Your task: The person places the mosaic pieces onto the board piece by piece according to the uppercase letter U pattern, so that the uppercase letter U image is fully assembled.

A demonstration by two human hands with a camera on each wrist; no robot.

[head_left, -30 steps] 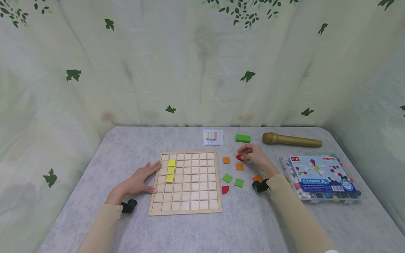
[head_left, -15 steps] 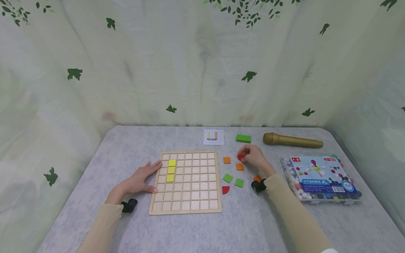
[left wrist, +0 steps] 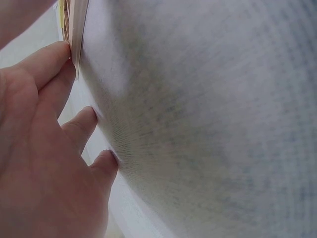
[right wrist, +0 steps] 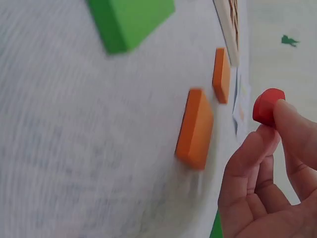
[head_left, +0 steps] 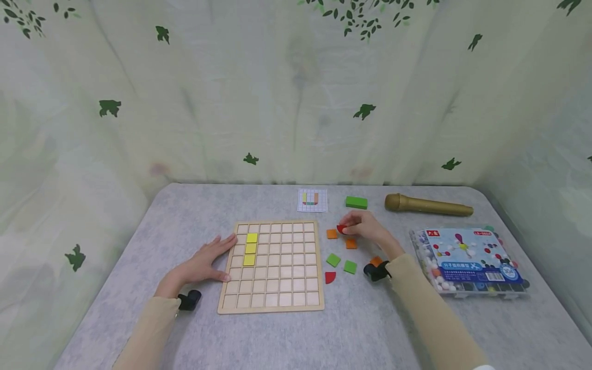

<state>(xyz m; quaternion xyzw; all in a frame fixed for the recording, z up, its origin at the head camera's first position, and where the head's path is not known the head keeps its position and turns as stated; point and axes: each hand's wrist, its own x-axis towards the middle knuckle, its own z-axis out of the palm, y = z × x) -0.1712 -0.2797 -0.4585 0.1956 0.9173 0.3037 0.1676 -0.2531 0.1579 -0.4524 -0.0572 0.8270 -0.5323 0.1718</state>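
My right hand (head_left: 365,226) pinches a red quarter-circle tile (right wrist: 267,106) between thumb and fingertips, held above the table in the right wrist view. Just below and beside it lie orange square tiles (head_left: 332,234). My left hand (head_left: 205,262) is spread flat, its fingertips and thumb at the left edge of a wooden grid board (head_left: 282,310). In the left wrist view, the left fingers (left wrist: 54,57) touch the board's side and the table. Three yellow square tiles (head_left: 250,248) sit in a column on the board. Another red quarter-circle tile (head_left: 330,278) lies right of the board.
Green square tiles (head_left: 333,260) lie between the board and my right wrist. Behind them are a pattern card (head_left: 312,200) with a U shape and a green block (head_left: 356,202). A gold microphone-shaped object (head_left: 427,205) and a clear box of molecular model parts (head_left: 469,262) occupy the right side.
My right hand has picked the red quarter-circle tile up off the table and moved slightly left with it. The left hand stays at the board's edge.
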